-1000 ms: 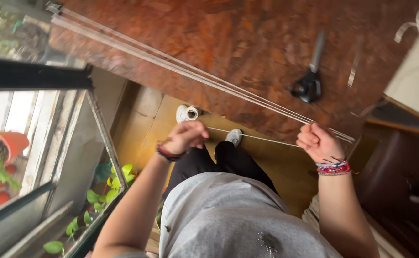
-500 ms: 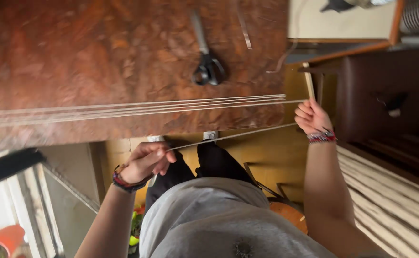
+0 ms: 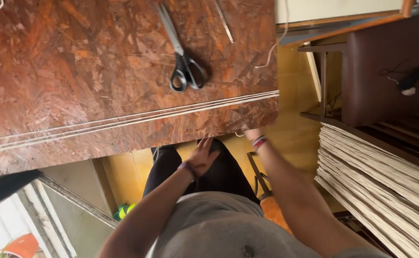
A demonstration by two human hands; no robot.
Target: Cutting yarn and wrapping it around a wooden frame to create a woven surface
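While thin pale reeds (image 3: pixel 138 118) lie stretched lengthwise along the desk (image 3: pixel 76 62) near its front edge, we hold our left hand (image 3: pixel 202 156) loosely spread just under that edge, wrist bent. Our right hand (image 3: pixel 247 134) reaches beneath it, hidden, so we cannot tell its grip. Black scissors (image 3: pixel 183 57) rest beyond the reeds.

I see bare board (image 3: pixel 76 71) left of the scissors (image 3: pixel 183 67); pale strips (image 3: pixel 133 119) bar its near edge; stacked reeds (image 3: pixel 381 177) and a dark chair (image 3: pixel 386 71) crowd the right.
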